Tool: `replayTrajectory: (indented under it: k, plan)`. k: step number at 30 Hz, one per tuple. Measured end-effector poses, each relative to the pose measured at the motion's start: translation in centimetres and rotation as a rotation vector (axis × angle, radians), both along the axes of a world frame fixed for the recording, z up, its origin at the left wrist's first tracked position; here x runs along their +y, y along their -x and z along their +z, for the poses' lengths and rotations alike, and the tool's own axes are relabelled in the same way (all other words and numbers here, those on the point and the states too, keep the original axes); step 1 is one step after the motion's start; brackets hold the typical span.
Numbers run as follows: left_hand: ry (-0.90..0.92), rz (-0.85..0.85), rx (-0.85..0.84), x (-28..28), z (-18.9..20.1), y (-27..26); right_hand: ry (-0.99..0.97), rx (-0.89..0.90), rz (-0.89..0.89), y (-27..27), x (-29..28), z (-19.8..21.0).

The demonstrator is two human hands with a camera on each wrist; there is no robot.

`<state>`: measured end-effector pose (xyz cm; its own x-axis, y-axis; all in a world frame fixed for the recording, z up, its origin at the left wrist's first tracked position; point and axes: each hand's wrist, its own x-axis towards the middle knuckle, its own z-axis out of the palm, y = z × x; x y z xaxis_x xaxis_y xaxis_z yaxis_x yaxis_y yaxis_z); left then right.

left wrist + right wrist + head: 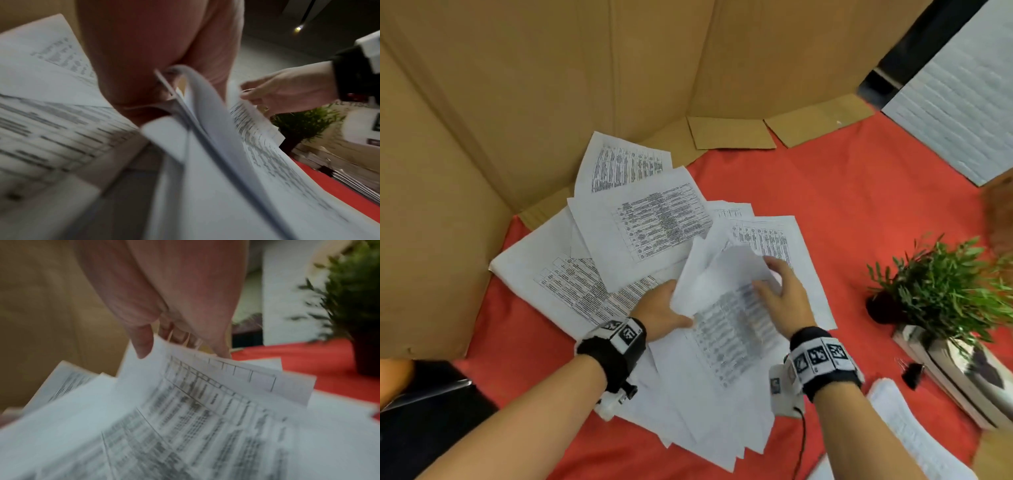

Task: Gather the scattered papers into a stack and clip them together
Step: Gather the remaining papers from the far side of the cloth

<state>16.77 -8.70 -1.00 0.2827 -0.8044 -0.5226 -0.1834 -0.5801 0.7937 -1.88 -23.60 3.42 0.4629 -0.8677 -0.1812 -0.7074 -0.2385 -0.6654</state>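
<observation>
Papers [640, 226] lie fanned across the red cloth [825, 192] against the cardboard wall [551, 85]. Left hand [664, 313] grips the near bundle's left edge, thumb on top. Right hand [784, 294] pinches the curled top sheet [726, 274]; wrist views are blurred, so finger placement appears approximate. Binder clip [912, 371] sits beside the potted plant [945, 291], well apart from the papers.

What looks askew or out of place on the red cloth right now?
The loose papers lie fanned at clashing angles, unstacked. The sheet both hands hold is buckled upward. The binder clip sits unused beside the plant.
</observation>
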Motion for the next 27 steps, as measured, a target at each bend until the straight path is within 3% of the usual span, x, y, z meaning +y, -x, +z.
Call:
replayTrajectory:
  k: [2,6,11,14,17,19,23,25,27]
  plan:
    - [-0.048,-0.017,-0.068,-0.1,-0.6,0.1,-0.026,-0.048,-0.205,0.6,-0.9,-0.5]
    - [0.005,0.081,-0.033,0.6,-1.4,-1.8,-0.009,0.293,-0.511,4.2,-5.3,-2.4]
    - [0.050,0.371,-0.098,1.7,-1.6,-5.3,-0.224,0.421,-0.529,5.3,-8.5,-4.0]
    - [-0.003,0.435,-0.047,1.9,-1.8,-6.4,-0.294,0.476,-0.500,5.5,-10.4,-6.6]
    - [-0.002,0.514,0.065,1.7,-2.0,-6.8,-0.284,0.650,-0.497,3.6,-9.1,-5.1]
    - [-0.006,0.540,0.106,1.4,-1.7,-7.0,-0.309,0.597,-0.476,3.0,-8.5,-5.1]
    - [-0.033,0.540,0.183,1.1,-1.3,-7.5,-0.451,0.255,-0.461,3.0,-8.5,-4.9]
    - [-0.080,0.513,0.223,1.2,-1.4,-7.8,-0.476,0.309,-0.425,2.9,-7.9,-4.1]
    - [-0.121,0.473,0.245,1.3,-1.3,-8.0,-0.306,0.515,-0.457,2.9,-7.7,-4.0]
